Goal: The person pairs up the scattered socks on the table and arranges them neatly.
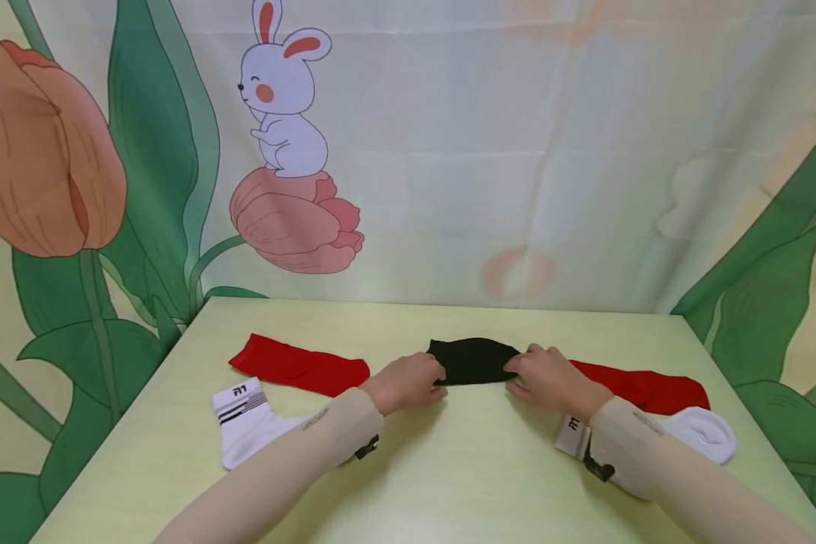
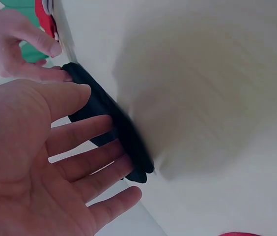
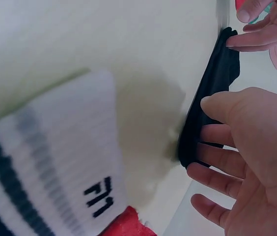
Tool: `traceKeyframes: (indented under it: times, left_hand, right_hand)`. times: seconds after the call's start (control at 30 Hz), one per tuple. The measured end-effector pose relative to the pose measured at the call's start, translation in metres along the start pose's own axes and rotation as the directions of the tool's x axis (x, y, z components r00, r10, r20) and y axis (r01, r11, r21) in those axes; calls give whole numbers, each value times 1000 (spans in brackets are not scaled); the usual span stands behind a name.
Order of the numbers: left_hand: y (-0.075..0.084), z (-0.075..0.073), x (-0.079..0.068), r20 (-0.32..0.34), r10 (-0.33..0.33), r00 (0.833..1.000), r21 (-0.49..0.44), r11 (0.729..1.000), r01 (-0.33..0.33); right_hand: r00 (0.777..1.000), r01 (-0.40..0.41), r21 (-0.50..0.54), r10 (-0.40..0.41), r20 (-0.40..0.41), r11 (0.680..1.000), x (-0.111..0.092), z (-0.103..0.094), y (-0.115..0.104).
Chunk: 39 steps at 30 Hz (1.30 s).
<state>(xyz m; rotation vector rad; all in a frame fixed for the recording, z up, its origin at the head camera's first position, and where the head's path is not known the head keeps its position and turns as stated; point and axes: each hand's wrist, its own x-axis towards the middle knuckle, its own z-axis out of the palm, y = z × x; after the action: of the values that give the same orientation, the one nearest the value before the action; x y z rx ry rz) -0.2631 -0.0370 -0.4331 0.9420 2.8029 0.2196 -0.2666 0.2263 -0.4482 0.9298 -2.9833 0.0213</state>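
A black sock (image 1: 474,361) lies crosswise at the middle back of the table, with layered edges in the left wrist view. My left hand (image 1: 411,380) touches its left end; in the left wrist view the fingers reach out fairly straight against the fabric, thumb apart. At the other end is my right hand (image 1: 547,378), fingertips on the cloth and thumb extended beside it in the right wrist view. Neither hand curls round the sock. A red sock (image 1: 299,364) lies beyond the left hand, and another red sock (image 1: 653,389) extends right of the right hand.
A white striped sock (image 1: 241,431) lies at the left, partly behind the left sleeve (image 1: 279,465). Another white sock (image 1: 703,432) is partly covered by the right sleeve (image 1: 687,472). Behind the pale table (image 1: 476,483) hangs a printed curtain (image 1: 449,151) with a rabbit and tulips.
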Motion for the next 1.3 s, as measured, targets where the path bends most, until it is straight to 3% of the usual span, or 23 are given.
traceKeyframes:
  times: [0.2,0.57,0.83,1.07,1.3]
  left_hand:
    - [-7,-3,13,-16,-23,1000,9,1000,23]
    - [-20,-9,31,30,-119,992,9,993,119]
    - [-24,-11,39,32,-160,987,6,987,160]
    - [-28,-9,48,1,-177,984,17,984,177]
    - [-31,-9,55,25,-228,973,62,972,226]
  right_hand:
    - [999,-13,-2,13,37,1000,14,3,3]
    - [998,-45,50,43,50,998,36,7,11]
    - [997,-58,105,52,56,993,53,8,18]
    - [985,-147,159,130,117,976,61,5,20]
    - [984,-153,175,134,115,973,67,8,24]
